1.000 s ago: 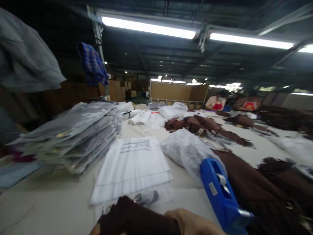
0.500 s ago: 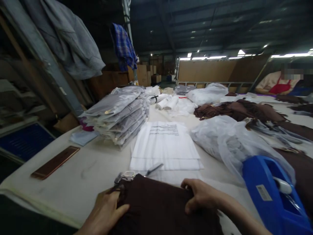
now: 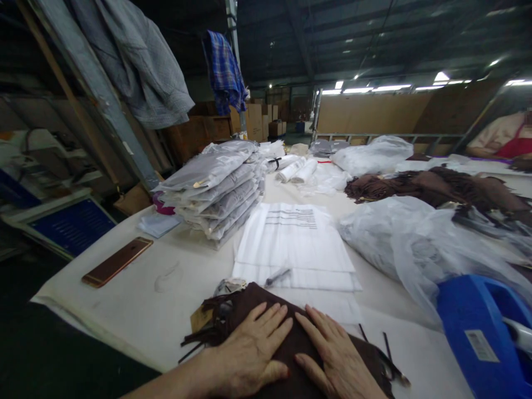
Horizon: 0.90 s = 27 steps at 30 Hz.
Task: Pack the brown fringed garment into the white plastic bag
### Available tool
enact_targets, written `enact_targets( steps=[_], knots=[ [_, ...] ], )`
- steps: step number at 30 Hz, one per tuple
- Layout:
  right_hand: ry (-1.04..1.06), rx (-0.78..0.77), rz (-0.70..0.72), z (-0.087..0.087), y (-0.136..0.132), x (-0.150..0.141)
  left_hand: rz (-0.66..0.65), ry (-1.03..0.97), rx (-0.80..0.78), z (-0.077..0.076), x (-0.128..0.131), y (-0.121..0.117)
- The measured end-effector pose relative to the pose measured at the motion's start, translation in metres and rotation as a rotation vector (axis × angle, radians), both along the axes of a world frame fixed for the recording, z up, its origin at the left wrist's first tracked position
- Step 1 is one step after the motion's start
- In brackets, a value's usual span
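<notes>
A dark brown piece of folded fabric [image 3: 286, 349] with fringed ends lies at the near edge of the table. My left hand [image 3: 255, 346] rests flat on it, fingers spread. Beside it, my right hand [image 3: 328, 349] presses down on the same fabric, also with its fingers apart. A brown tag [image 3: 201, 318] pokes out by the fringe at the left. Just beyond the fabric lies a pen-like grey object [image 3: 277, 276] on white printed plastic bags [image 3: 291, 249].
Left of the bags rises a stack of bagged grey items [image 3: 216, 188]; a phone [image 3: 117, 261] lies nearer. At right are a clear plastic bag [image 3: 390, 238], a blue tool [image 3: 474, 332] and brown fringed cloths [image 3: 432, 185]. Part of another person [image 3: 496, 136] shows at far right.
Both hands have gone from gripping the fabric's sides to lying flat on top of it. The fringed ends and tag now show. The view has shifted slightly left.
</notes>
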State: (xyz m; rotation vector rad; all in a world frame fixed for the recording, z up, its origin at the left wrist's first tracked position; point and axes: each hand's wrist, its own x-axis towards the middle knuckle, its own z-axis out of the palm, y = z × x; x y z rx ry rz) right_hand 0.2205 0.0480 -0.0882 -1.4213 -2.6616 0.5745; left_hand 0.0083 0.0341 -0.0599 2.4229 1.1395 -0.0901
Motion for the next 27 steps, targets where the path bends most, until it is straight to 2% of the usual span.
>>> enact_targets(
  steps=[2, 4, 10, 13, 16, 19, 21, 23, 27],
  knots=[
    [-0.022, -0.160, -0.081, 0.017, 0.005, 0.009, 0.026, -0.010, -0.011, 0.021, -0.005, 0.014],
    [-0.028, -0.216, -0.158, 0.029, 0.009, 0.020, 0.037, -0.002, 0.051, 0.033, -0.010, 0.031],
    [0.000, -0.366, -0.286, 0.035, 0.018, 0.030, -0.033, 0.135, 0.045, 0.029, -0.010, 0.069],
    [0.036, -0.448, -0.278, 0.040, 0.020, 0.023, -0.104, 0.277, 0.040, 0.036, -0.006, 0.071],
    [0.087, -0.470, -0.261, 0.056, 0.015, 0.020, -0.114, 0.370, 0.064, 0.049, -0.006, 0.064],
    [0.056, -0.373, -0.235, 0.085, 0.009, 0.023, -0.088, 0.277, 0.159, 0.067, -0.013, 0.054],
    [-0.001, -0.232, -0.198, 0.109, 0.007, 0.027, -0.070, 0.218, 0.255, 0.084, -0.017, 0.047],
    [-0.077, -0.025, -0.156, 0.134, 0.008, 0.031, -0.029, 0.231, 0.392, 0.106, -0.019, 0.044],
    [-0.204, 0.453, -0.124, 0.174, 0.019, 0.035, 0.093, 0.331, 0.751, 0.160, -0.018, 0.046]
  ],
)
